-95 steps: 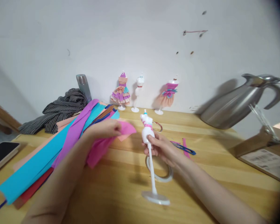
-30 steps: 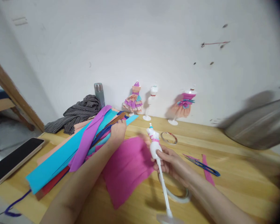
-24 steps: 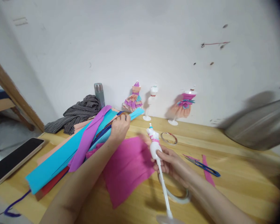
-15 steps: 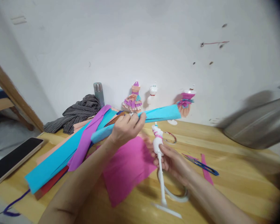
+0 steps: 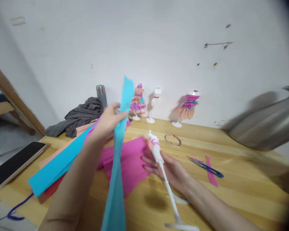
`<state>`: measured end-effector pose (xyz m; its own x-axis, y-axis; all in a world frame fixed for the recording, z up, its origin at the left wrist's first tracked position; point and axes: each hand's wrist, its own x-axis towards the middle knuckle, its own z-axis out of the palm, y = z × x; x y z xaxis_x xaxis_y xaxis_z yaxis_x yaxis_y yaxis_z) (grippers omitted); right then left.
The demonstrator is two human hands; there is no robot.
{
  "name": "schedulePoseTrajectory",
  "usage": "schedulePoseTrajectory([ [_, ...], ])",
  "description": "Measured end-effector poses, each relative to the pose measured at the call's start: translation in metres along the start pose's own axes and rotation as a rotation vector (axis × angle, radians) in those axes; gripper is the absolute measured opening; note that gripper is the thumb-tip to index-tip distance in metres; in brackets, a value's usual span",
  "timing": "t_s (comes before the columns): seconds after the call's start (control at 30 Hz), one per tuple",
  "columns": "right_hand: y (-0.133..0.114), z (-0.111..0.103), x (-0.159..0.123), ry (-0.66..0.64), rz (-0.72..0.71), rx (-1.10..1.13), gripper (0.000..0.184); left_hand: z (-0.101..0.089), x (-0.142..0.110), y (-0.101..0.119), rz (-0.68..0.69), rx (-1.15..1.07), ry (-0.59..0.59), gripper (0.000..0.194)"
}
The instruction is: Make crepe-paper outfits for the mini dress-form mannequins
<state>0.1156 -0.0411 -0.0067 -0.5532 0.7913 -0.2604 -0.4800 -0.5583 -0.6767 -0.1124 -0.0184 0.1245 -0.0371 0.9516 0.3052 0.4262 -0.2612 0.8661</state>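
My left hand pinches a long blue crepe-paper strip, which hangs upright and slightly blurred, its lower end running out of view. My right hand holds a small white dress form by its lower body, the thumb in front and the fingers partly spread behind. Pink bands wrap the form's upper part, and its stand tilts toward me with the round base off the table. Below and between the hands lies a magenta sheet, partly covered by the strip and fingers.
Dressed miniature forms and a bare white one stand by the wall. Blue snips, a magenta strip and a bangle lie right. Coloured sheets, a phone and striped cloth lie left; a metal kettle stands right.
My left hand has moved left and up, swinging the blue strip from lying crosswise to hanging upright. The dress form has tilted further, its top shifting left, and my right fingers have spread more.
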Motion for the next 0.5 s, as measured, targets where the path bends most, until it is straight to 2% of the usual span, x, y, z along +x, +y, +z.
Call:
schedulePoseTrajectory([
  [0.07, -0.003, -0.004, 0.004, 0.018, -0.107, 0.051, 0.026, 0.027, 0.004, -0.024, -0.240, -0.152, -0.394, 0.020],
  [0.13, -0.012, -0.010, 0.006, 0.107, -0.220, 0.071, 0.024, 0.057, 0.004, -0.051, -0.380, -0.255, -0.678, 0.017],
  [0.17, -0.017, -0.013, 0.006, 0.161, -0.271, 0.076, 0.023, 0.070, 0.002, -0.064, -0.433, -0.276, -0.788, 0.017],
  [0.27, -0.030, -0.020, 0.003, 0.266, -0.342, 0.069, 0.019, 0.093, -0.002, -0.091, -0.470, -0.306, -0.950, 0.020],
  [0.33, -0.034, -0.020, 0.000, 0.281, -0.331, 0.050, 0.019, 0.094, -0.001, -0.098, -0.444, -0.229, -0.929, 0.024],
  [0.37, -0.034, -0.018, -0.001, 0.283, -0.314, 0.044, 0.019, 0.090, 0.001, -0.099, -0.399, -0.148, -0.866, 0.029],
  [0.5, -0.031, -0.009, -0.002, 0.319, -0.247, 0.049, 0.017, 0.071, 0.015, -0.098, -0.134, 0.234, -0.426, 0.047],
])
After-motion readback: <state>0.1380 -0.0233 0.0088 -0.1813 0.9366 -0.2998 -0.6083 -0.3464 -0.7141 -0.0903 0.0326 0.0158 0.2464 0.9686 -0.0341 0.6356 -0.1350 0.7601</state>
